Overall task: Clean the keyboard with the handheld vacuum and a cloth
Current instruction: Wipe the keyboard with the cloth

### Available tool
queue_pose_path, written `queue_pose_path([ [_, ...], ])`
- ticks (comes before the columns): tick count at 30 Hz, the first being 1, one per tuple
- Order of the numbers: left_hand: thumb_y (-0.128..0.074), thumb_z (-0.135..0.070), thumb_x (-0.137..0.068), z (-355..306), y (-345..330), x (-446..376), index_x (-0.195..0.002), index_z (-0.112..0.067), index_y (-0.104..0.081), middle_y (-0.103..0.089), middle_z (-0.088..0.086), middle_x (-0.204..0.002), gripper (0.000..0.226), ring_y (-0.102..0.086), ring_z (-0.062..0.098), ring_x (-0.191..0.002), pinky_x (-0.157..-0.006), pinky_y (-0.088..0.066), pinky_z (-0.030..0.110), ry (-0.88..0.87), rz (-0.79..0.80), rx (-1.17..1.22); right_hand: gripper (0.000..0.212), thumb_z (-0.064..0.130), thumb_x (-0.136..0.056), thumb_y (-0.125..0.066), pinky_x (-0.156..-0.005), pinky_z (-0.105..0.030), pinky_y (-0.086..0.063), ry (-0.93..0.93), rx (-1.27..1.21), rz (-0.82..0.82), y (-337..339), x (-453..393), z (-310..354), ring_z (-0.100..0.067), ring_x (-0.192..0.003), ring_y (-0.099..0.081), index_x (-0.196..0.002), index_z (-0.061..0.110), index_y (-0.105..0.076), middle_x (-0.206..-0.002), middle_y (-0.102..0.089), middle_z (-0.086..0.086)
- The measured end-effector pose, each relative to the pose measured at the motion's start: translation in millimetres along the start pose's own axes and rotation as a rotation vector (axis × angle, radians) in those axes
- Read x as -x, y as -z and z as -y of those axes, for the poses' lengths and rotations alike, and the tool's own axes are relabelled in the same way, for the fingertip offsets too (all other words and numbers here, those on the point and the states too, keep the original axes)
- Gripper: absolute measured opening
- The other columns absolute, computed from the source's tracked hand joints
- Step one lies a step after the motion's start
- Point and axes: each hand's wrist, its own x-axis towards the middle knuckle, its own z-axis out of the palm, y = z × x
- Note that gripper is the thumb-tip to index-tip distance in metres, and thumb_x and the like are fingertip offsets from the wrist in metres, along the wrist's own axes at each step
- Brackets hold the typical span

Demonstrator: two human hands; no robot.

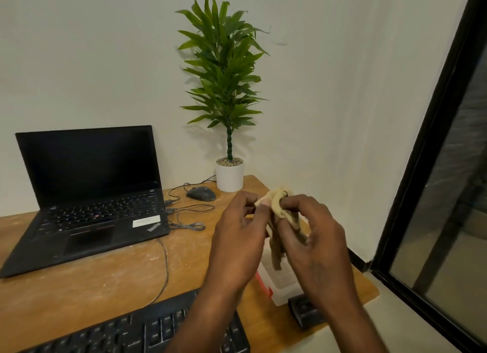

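Head view: you are pinching the cloth (279, 210) between both hands, left hand (237, 236) and right hand (316, 242) (likely bunching it for wiping), above the desk (105, 281); keyboard (147, 331) is lying below.

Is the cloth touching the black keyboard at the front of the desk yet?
Apart. The head view shows the cloth held up by both the left hand and right hand, well clear of the keyboard on the desk below.

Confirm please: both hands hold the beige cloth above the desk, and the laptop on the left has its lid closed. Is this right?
Not quite. The laptop is open, its dark screen upright, as the head view shows. The rest stands: the left hand and right hand hold the beige cloth above the desk.
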Motion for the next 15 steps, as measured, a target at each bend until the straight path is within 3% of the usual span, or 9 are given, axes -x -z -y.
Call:
queue_pose_path([
  [2, -0.054, -0.038, -0.107, -5.2, 9.2, 10.7, -0.113, -0.02, -0.072, -0.078, 0.0, -0.106, 0.026, -0.075, 0.016, -0.104, -0.092, -0.061, 0.04, 0.076, -0.007, 0.199, 0.026, 0.022, -0.09, -0.07, -0.078, -0.013, -0.044, 0.117, 0.107, -0.005, -9.4, 7.0, 7.8, -0.003, -0.107, -0.053, -0.108, 0.039, -0.065, -0.104, -0.056, 0.029],
  [5, -0.06, -0.053, -0.097, -6.8, 26.5, 28.9, -0.126, -0.013, -0.071, -0.078, 0.004, -0.117, 0.05, -0.074, 0.018, -0.113, -0.098, -0.055, 0.037, 0.189, 0.011, 0.457, 0.026, 0.028, -0.09, -0.072, -0.084, -0.019, -0.049, 0.198, 0.127, 0.048, -23.3, 21.7, 21.9, -0.004, -0.115, -0.049, -0.116, 0.034, -0.07, -0.114, -0.053, 0.025],
  [9, -0.073, -0.024, -0.095, 2.7, 57.9, 46.1, -0.124, 0.001, -0.069, -0.074, 0.017, -0.11, 0.038, -0.074, 0.025, -0.098, -0.082, -0.063, 0.035, 0.318, -0.078, 0.748, 0.032, 0.03, -0.091, -0.063, -0.108, -0.027, -0.046, 0.329, 0.022, 0.239, -44.9, 47.3, 40.2, -0.004, -0.135, -0.047, -0.12, 0.025, -0.073, -0.134, -0.058, 0.019],
  [12, -0.069, -0.013, -0.096, 9.8, 91.2, 58.0, -0.123, 0.005, -0.07, -0.074, 0.024, -0.113, 0.032, -0.073, 0.03, -0.095, -0.085, -0.06, 0.04, 0.36, -0.207, 0.751, 0.021, 0.02, -0.093, -0.07, -0.1, -0.022, -0.05, 0.276, -0.212, 0.262, -51.1, 65.6, 47.2, -0.006, -0.122, -0.061, -0.113, 0.024, -0.075, -0.122, -0.068, 0.019],
  [15, -0.065, -0.012, -0.098, 8.6, 128.7, 69.3, -0.117, -0.003, -0.072, -0.079, 0.018, -0.109, 0.022, -0.078, 0.026, -0.09, -0.085, -0.059, 0.043, 0.337, -0.358, 0.626, 0.02, 0.034, -0.093, -0.071, -0.09, -0.013, -0.051, 0.091, -0.323, 0.218, -47.0, 74.2, 41.1, -0.001, -0.112, -0.064, -0.113, 0.032, -0.072, -0.113, -0.071, 0.021],
])
